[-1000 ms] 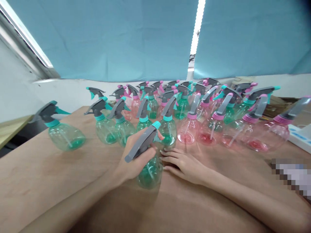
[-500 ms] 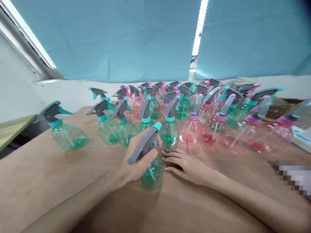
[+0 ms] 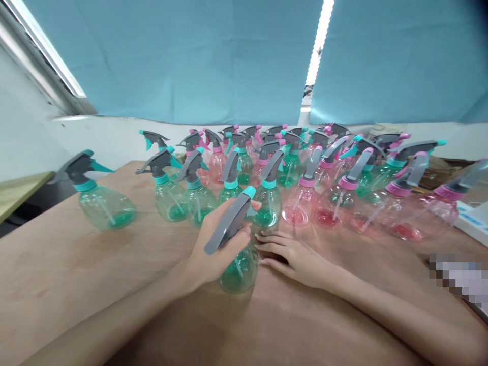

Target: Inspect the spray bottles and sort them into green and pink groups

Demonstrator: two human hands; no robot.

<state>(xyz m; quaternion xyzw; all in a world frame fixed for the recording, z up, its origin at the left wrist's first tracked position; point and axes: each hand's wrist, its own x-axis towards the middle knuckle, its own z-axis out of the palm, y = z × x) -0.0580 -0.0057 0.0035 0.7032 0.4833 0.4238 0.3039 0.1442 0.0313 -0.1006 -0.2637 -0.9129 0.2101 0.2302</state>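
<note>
My left hand point(image 3: 213, 244) is wrapped round the neck of a green spray bottle point(image 3: 238, 272) with a grey head and turquoise nozzle. This bottle stands upright on the table, its nozzle facing away from me; my fingers hide its collar and much of the trigger. One fingertip shows beside the nozzle. Just right of the bottle, my right hand point(image 3: 292, 254) lies palm down on the wooden table, fingers stretched out and holding nothing. Its fingertips come close to the bottle; whether they touch it I cannot tell.
Several green spray bottles point(image 3: 170, 201) and pink spray bottles point(image 3: 299, 203) stand in rows behind my hands. One green spray bottle point(image 3: 107, 206) stands apart at the left. A blurred-out object point(image 3: 461, 277) lies on the wooden table point(image 3: 68, 284) at the right. Blue curtains point(image 3: 171, 61) hang behind.
A finger of my left hand has lifted and straightened beside the nozzle. The held bottle and my right hand stay in nearly the same place; the view has shifted slightly.
</note>
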